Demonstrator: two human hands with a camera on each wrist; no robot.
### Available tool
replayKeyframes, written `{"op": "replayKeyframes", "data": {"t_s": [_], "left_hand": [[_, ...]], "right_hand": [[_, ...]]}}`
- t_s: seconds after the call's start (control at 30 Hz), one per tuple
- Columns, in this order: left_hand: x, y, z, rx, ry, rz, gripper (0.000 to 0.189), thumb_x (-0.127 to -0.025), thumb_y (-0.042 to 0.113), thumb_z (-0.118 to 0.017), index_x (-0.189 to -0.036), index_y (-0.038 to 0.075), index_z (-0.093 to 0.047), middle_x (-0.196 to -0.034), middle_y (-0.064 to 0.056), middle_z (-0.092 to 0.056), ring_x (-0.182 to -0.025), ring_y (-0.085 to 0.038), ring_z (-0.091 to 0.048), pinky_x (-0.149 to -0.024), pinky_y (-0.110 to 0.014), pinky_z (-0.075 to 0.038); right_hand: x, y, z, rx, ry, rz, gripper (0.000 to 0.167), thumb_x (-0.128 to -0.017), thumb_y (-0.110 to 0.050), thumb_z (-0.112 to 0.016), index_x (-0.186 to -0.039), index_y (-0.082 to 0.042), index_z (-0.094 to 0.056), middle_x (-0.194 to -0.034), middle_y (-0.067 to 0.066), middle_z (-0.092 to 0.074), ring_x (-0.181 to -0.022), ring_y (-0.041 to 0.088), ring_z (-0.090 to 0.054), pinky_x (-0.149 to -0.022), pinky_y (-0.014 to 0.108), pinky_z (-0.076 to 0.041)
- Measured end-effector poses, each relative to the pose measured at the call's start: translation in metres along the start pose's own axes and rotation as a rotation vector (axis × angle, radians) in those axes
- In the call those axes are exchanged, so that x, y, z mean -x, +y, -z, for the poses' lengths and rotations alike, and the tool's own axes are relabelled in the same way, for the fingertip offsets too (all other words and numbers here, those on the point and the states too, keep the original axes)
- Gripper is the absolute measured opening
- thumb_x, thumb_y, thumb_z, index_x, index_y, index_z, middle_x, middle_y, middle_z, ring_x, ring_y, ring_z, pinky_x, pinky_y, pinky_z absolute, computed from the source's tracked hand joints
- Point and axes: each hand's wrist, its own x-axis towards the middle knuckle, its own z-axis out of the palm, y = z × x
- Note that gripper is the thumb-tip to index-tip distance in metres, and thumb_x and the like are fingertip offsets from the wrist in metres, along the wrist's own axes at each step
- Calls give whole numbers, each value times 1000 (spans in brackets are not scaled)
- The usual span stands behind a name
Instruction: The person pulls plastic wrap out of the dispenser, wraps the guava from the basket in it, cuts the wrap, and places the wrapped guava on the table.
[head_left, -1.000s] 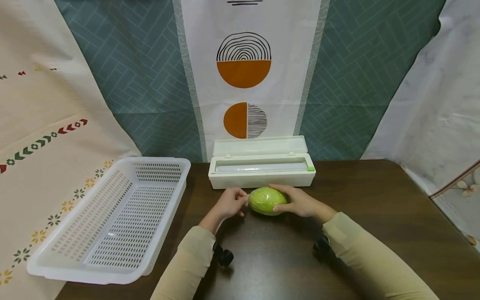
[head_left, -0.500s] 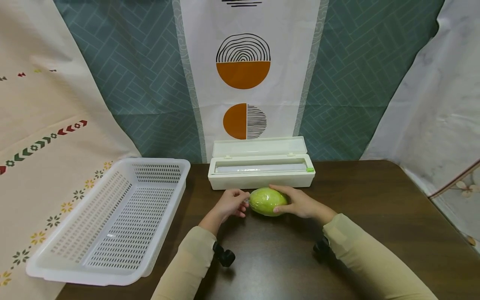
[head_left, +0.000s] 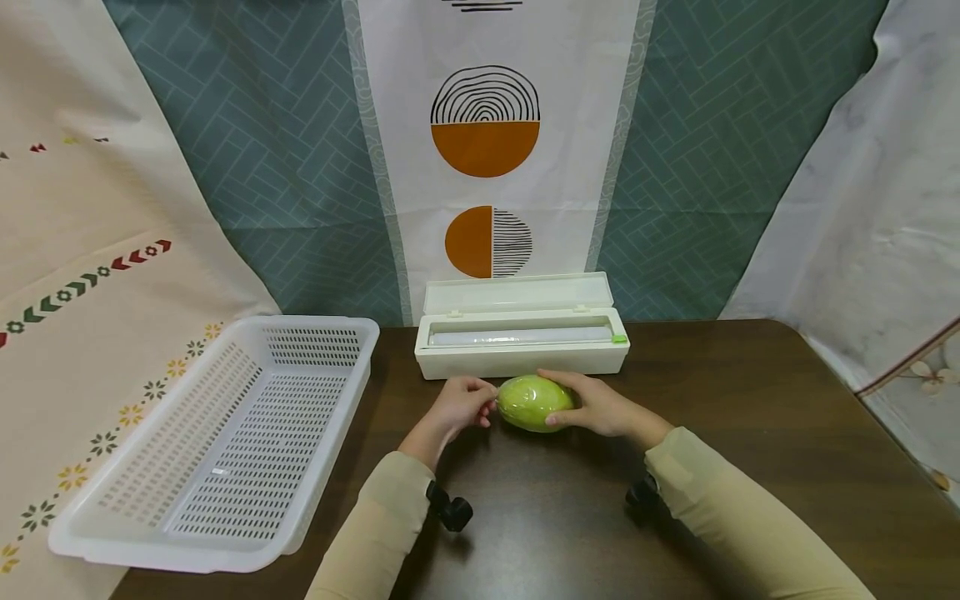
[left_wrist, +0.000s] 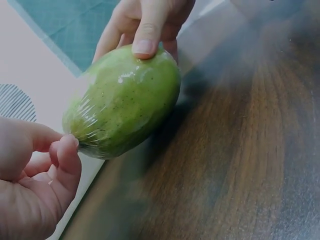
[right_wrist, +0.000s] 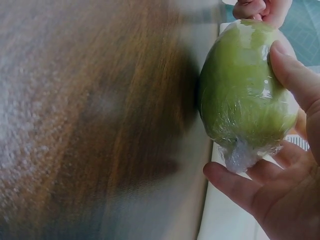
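A green oval fruit, wrapped in glossy cling film, is over the dark table in front of the white box. My right hand grips its right part, thumb on the near side and fingers over the far side. At the fruit's left end my left hand pinches the gathered cling film between thumb and fingers. Creases in the film run toward that pinch in the left wrist view. From the other end a crumpled twist of film sticks out, between the fingers of my right hand in the right wrist view.
Behind the hands stands a white cling film box with its lid raised and a roll inside. A green slider sits at its right end. To the left is a white perforated basket on the brown table. Cloths hang around.
Hardly anything moves. My left fingers shift slightly at the fruit's film-covered left end, while my right hand stays in place round the fruit.
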Motion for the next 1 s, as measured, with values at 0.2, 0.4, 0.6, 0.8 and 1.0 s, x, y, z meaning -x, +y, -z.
{"op": "replayKeyframes", "data": {"t_s": [0.2, 0.4, 0.6, 0.8, 1.0], "left_hand": [[1, 0, -3, 3, 32, -56, 14, -91, 1, -54, -99, -9, -58, -71, -7, -55, -52, -9, -46, -45, -21, -45], [5, -2, 4, -104, -16, -103, 17, -94, 9, -56, -101, -5, -61, -77, -13, -62, -58, -11, -54, -48, -23, -49], [8, 0, 14, -293, -74, -207, 21, -90, 6, -61, -109, -1, -65, -90, -18, -68, -66, -15, -61, -54, -28, -53], [7, -4, 13, -520, -18, -351, 12, -93, 11, -59, -99, 5, -67, -81, -7, -66, -67, -16, -60, -57, -27, -51], [8, -6, 10, -652, 59, -544, 6, -90, 9, -61, -88, 7, -66, -94, -9, -66, -86, -20, -62, -75, -30, -52]], "right_hand": [[-1, 0, 0, -1, 7, 3, 77, -82, -38, -71, -145, -8, -38, -142, 16, -46, -126, 32, -46, -104, 52, -36], [0, 1, 0, -6, 8, -8, 77, -82, -38, -71, -144, -8, -38, -142, 16, -46, -126, 32, -46, -104, 52, -36], [0, 2, 1, -6, 11, -7, 78, -82, -39, -71, -144, -6, -38, -142, 16, -46, -126, 32, -47, -103, 52, -37], [0, 3, 0, -5, 8, -2, 77, -83, -39, -70, -145, -7, -37, -142, 16, -45, -127, 32, -46, -104, 52, -36], [1, 1, 0, -9, 10, -6, 77, -83, -38, -70, -145, -8, -38, -143, 16, -45, -127, 32, -46, -104, 52, -36]]}}
